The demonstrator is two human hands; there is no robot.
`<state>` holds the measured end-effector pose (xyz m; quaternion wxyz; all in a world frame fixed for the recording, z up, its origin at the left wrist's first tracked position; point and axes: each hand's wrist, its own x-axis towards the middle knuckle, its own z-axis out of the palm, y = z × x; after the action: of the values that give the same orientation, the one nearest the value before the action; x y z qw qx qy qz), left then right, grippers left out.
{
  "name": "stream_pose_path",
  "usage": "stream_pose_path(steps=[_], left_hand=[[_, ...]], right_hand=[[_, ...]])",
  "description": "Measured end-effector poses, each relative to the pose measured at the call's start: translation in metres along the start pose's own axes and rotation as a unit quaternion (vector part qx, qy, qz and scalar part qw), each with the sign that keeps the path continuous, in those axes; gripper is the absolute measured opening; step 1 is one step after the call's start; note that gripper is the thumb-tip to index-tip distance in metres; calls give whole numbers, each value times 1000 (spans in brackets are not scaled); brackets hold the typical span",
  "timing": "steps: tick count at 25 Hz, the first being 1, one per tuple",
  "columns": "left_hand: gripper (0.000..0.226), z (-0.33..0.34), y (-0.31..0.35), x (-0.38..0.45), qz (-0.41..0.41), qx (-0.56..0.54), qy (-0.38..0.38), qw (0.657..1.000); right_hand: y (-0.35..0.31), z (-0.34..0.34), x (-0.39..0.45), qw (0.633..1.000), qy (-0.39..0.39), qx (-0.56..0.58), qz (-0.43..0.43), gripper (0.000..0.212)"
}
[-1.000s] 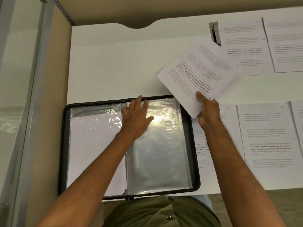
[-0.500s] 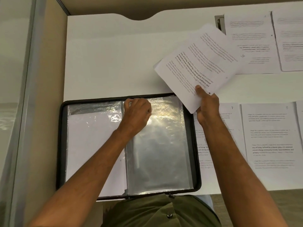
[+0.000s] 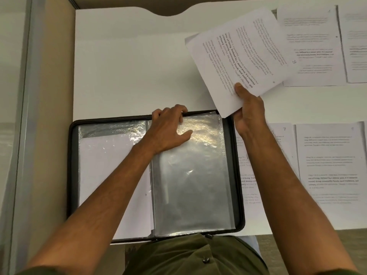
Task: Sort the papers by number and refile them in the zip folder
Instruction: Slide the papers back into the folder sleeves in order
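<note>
The black zip folder (image 3: 71, 175) lies open at the near edge of the white table. Its left sleeve (image 3: 111, 175) holds a white paper. The right clear sleeve (image 3: 194, 175) looks empty and glares under the light. My left hand (image 3: 168, 132) sits at the top edge of that right sleeve, its fingers curled over the sleeve's upper rim. My right hand (image 3: 248, 110) holds a printed sheet (image 3: 238, 56) by its lower corner, tilted, above the table just past the folder's top right corner.
Printed pages lie on the table (image 3: 129, 66) to the right: a page numbered 7 (image 3: 282, 139) beside the folder, another (image 3: 331, 165) next to it, and two more (image 3: 311, 46) at the back right. A glass partition (image 3: 17, 116) runs along the left.
My left hand went from lying flat on the right sleeve to curling its fingers at the sleeve's top edge. My right hand lifted the sheet slightly up and right.
</note>
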<state>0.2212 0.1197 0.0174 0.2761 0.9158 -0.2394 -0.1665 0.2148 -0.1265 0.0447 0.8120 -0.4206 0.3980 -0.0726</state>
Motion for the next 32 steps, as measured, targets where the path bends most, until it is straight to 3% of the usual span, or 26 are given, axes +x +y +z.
stream_pose_path(steps=[4,13,18,32], left_hand=[[5,0,5,9,38,53,11,998],[9,12,15,0,22,45,58,997],[12,9,19,2,10,53,74,996],[12,9,20,2,6,105,128,986]], right_hand=[[-2,11,8,1000,-21,-20,-12,54],[23,24,28,988,-58,-127,-68,51],[38,20,23,971,-115,-194,-76,47],[19,4,31,910,-255,-327,0,34]])
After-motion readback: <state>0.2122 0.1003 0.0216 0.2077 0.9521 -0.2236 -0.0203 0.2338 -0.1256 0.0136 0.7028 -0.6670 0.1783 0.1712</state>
